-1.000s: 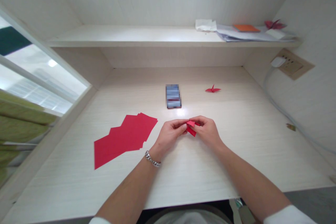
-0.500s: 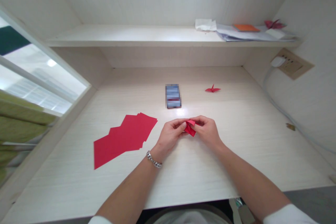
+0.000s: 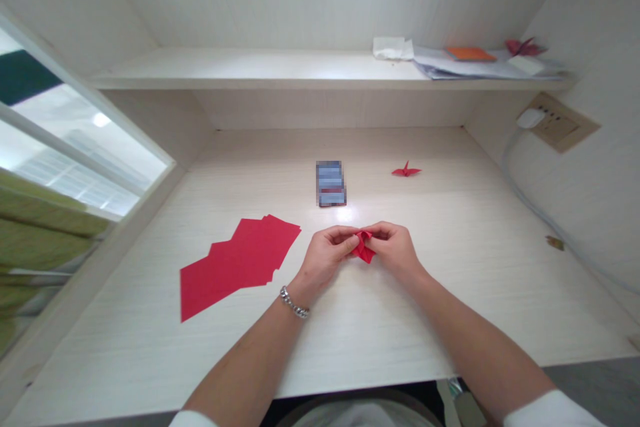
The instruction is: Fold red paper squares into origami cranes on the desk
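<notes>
A small piece of folded red paper [image 3: 365,251] is pinched between both hands, low over the desk. My left hand [image 3: 330,251] is closed on its left side, with the thumb pressed along the front. On the opposite side, my right hand [image 3: 394,245] grips the paper between thumb and fingers. Some of the folds are hidden behind the fingertips. Several red paper sheets [image 3: 240,257] lie fanned out to the left of my left hand. Beyond the hands, a finished red paper crane [image 3: 407,171] rests on the desk.
A phone [image 3: 331,184] with a blurred screen lies ahead of my hands. Papers [image 3: 440,65], an orange pad [image 3: 471,54] and another folded red figure [image 3: 525,47] sit on the shelf [image 3: 250,70]. A grey cable [image 3: 537,213] runs down the right side from a wall socket [image 3: 560,121].
The upper flap of the folded paper has been pushed inward, and the piece now looks more opened, with a point facing down. Both hands stay in nearly the same place.
</notes>
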{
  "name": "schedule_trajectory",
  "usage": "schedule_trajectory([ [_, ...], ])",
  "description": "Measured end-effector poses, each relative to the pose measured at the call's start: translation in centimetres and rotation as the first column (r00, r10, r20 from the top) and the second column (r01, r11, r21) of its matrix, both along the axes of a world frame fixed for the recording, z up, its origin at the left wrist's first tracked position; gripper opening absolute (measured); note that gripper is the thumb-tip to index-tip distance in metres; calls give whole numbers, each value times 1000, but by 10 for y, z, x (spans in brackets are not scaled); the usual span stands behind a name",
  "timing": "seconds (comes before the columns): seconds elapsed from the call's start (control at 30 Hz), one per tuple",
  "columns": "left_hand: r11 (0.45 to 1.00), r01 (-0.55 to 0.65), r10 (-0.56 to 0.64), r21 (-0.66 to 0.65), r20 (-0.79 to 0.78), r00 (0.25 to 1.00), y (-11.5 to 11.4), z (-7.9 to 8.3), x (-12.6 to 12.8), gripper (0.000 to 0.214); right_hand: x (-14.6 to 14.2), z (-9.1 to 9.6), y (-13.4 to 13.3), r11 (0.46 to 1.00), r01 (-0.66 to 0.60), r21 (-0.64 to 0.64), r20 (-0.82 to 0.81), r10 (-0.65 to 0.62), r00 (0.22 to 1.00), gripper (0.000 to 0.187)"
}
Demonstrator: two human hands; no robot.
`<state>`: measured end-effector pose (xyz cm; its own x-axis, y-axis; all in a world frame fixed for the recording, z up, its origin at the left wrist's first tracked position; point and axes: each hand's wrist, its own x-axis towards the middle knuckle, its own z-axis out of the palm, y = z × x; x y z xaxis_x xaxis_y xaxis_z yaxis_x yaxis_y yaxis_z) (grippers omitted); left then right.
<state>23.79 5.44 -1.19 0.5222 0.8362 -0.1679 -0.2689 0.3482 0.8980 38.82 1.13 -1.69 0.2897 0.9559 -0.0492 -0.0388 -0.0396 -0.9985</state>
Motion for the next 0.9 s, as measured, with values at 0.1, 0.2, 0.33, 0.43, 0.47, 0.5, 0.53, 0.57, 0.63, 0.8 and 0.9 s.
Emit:
schedule_trajectory([
  [0.1, 999, 9, -8, 53, -21, 1000, 1, -1, -1, 30, 1, 0, 1, 999, -31, -26, -74, 29, 997, 23],
  [0.2, 999, 16, -15, 49, -38, 999, 1, -1, -1, 29, 3, 4, 0, 994, -75, -77, -152, 62, 986, 28],
  [0.33, 1000, 23, -23, 8, -34, 999, 2, -2, -1, 31, 8, 10, -1, 981, -151, -122, -250, 117, 961, 33],
  [0.43, 1000, 27, -27, -12, -25, 999, 2, -2, -1, 31, 9, 9, 0, 985, -125, -117, -165, 105, 981, 33],
  [0.47, 1000, 26, -26, -10, -28, 999, 2, -2, -1, 31, 9, 8, 0, 988, -109, -108, -119, 96, 988, 32],
  [0.5, 1000, 21, -21, -4, -34, 999, 2, -2, -1, 31, 8, 7, 0, 990, -99, -97, -75, 92, 993, 30],
  [0.53, 1000, 14, -14, 3, -39, 999, 3, -2, -1, 31, 8, 6, 0, 992, -93, -86, -36, 90, 995, 29],
  [0.57, 1000, 8, -8, 8, -44, 999, 3, -3, -1, 32, 7, 6, -1, 993, -87, -76, -4, 87, 996, 28],
  [0.63, 1000, -2, 3, 11, -52, 999, 3, -3, -1, 34, 7, 5, -1, 995, -77, -63, 38, 80, 996, 26],
  [0.8, 1000, -20, 21, 19, -79, 997, 5, -6, -1, 33, 7, 5, -1, 994, -83, -75, 43, 87, 995, 25],
  [0.9, 1000, -15, 17, 23, -81, 997, 5, -8, -1, 32, 7, 5, -1, 994, -75, -85, 48, 79, 996, 24],
])
